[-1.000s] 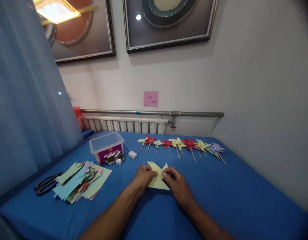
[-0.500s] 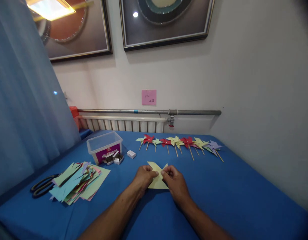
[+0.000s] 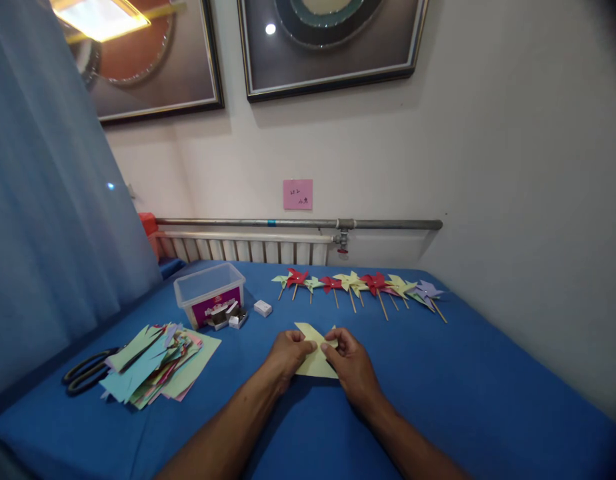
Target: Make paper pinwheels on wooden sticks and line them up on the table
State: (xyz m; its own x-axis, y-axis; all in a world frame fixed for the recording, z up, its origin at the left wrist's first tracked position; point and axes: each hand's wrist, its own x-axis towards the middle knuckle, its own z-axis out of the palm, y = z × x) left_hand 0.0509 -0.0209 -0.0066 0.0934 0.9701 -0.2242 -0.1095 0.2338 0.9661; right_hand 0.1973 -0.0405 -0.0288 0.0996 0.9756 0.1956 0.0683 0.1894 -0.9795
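Setting: pale wall (image 3: 368, 153) with two framed pictures and a pink note (image 3: 298, 195); a grey pipe (image 3: 398, 225) and a white radiator (image 3: 259, 252) below, all beyond the hands; blue curtain (image 3: 48, 187) far to the left of the left hand. Surface: table with blue cloth (image 3: 463, 393), beneath both hands.

Item: one pale yellow paper (image 3: 315, 368), with pointed flaps at its far edge, lying between the two hands; its near edge faces the wearer.

Left hand (image 3: 288, 353): fingers curled, thumb pressed flat on the paper's left part, gripping it. Right hand (image 3: 354, 370): thumb and forefinger nearly together at the paper's right side, part of the paper between them; remaining fingers bent.

Beyond the right hand, slightly to its right: a row of pinwheels (image 3: 375, 283) on sticks, in red, yellow, green and lilac. Beyond the left hand, to its left: clear plastic tub (image 3: 208, 288), purple label; small boxes (image 3: 263, 308) just beside it. Left of the left hand, well apart: stack of coloured paper pieces (image 3: 138, 380); black-handled scissors (image 3: 83, 373), partly under the stack.
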